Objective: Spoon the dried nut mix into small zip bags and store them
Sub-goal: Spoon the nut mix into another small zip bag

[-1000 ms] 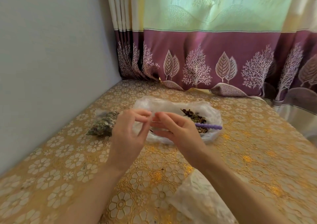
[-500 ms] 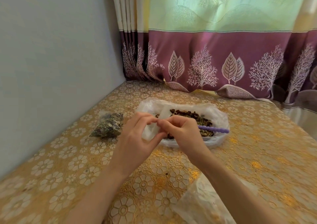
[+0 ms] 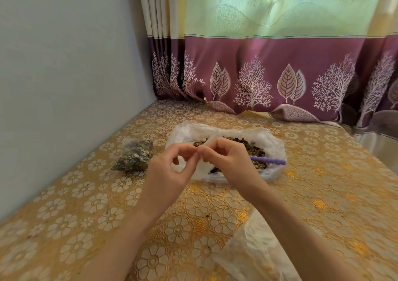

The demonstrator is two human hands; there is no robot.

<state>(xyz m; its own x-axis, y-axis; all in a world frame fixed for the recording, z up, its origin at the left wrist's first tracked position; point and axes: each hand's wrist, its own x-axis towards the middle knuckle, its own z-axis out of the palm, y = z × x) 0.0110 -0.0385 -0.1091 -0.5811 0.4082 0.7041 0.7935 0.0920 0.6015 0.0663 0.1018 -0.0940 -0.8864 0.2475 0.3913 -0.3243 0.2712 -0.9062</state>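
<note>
A large clear plastic bag (image 3: 273, 145) lies open on the table with the dried nut mix (image 3: 252, 148) inside and a purple spoon handle (image 3: 269, 160) sticking out to the right. Above its near side, my left hand (image 3: 170, 170) and my right hand (image 3: 228, 162) pinch the top edge of a small empty clear zip bag (image 3: 201, 168), fingertips meeting at its mouth. The small bag hangs down between my hands. A filled small bag of nut mix (image 3: 134, 158) lies to the left by the wall.
The table wears a gold floral cover (image 3: 97, 205). A grey wall (image 3: 64, 86) bounds the left side and a purple and green curtain (image 3: 280, 76) hangs at the back. A pile of clear plastic bags (image 3: 254, 252) lies at the near right under my right forearm.
My hands have drawn together at the small bag's top edge, and the bag now hangs lower between them. The view has shifted slightly left.
</note>
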